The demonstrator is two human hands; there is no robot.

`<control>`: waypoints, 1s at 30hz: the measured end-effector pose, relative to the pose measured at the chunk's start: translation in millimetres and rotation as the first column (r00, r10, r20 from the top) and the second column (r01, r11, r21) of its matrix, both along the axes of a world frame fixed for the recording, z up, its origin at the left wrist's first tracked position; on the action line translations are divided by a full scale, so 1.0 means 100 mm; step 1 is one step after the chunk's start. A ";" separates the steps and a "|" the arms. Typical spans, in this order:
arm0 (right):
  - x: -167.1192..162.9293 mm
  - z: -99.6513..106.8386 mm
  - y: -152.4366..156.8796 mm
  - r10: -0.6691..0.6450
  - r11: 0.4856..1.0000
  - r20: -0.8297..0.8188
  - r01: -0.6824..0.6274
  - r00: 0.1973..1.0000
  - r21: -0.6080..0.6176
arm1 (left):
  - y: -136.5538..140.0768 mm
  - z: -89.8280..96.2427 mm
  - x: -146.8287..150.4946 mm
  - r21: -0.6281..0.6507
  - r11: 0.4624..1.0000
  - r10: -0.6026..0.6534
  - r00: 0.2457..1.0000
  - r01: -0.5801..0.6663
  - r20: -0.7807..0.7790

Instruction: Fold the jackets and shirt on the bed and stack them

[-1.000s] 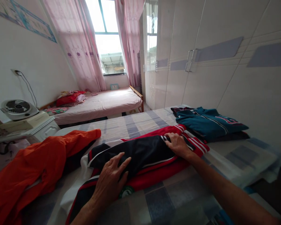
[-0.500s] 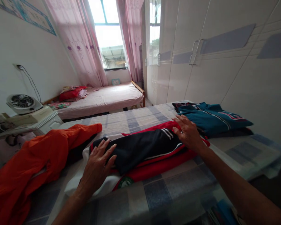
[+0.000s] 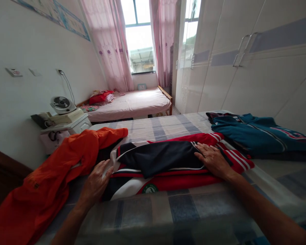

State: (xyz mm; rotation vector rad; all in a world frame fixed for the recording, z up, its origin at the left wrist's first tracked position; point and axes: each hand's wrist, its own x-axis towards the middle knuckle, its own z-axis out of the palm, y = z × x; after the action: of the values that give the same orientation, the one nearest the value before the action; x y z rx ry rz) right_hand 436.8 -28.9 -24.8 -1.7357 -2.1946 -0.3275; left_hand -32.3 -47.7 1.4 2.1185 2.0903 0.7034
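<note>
A folded red, black and white track jacket lies in front of me on the checked bedcover, sleeves laid across its body. White stripes mark its cuffs, and a round green badge shows on its near side. My left hand is at the jacket's left end, fingers and thumb closed on its white edge. Palm down, my right hand rests on the sleeve near the right end with its fingers spread. An orange garment lies loosely to the left. A folded teal zip jacket lies to the right.
Beyond the near bed's checked cover stands a pink-sheeted bed under the window. A small fan sits on a cabinet at left. White wardrobes line the right side.
The view has swung left. My left hand has moved to the jacket's left end, where the white part is now drawn in. My right hand has flattened onto the sleeve.
</note>
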 end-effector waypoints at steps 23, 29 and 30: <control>-1.79 0.36 -0.33 0.619 0.782 -0.044 -0.610 0.784 0.129 | 0.58 0.14 0.23 0.099 0.824 -0.457 0.758 0.557 -0.465; -1.72 0.25 -0.30 0.645 0.762 -0.116 -0.647 0.755 0.026 | 0.65 0.04 0.15 0.109 0.889 -0.396 0.867 0.445 -0.303; -1.70 0.24 -0.32 0.654 0.753 -0.119 -0.658 0.747 0.002 | 0.64 0.02 0.14 0.104 0.899 -0.386 0.883 0.425 -0.267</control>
State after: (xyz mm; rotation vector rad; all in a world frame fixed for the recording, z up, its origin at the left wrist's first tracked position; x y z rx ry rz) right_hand 266.5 -60.8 -0.6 -0.8512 -2.5557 -0.0022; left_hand -18.4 16.7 3.9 2.7367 1.6287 0.5980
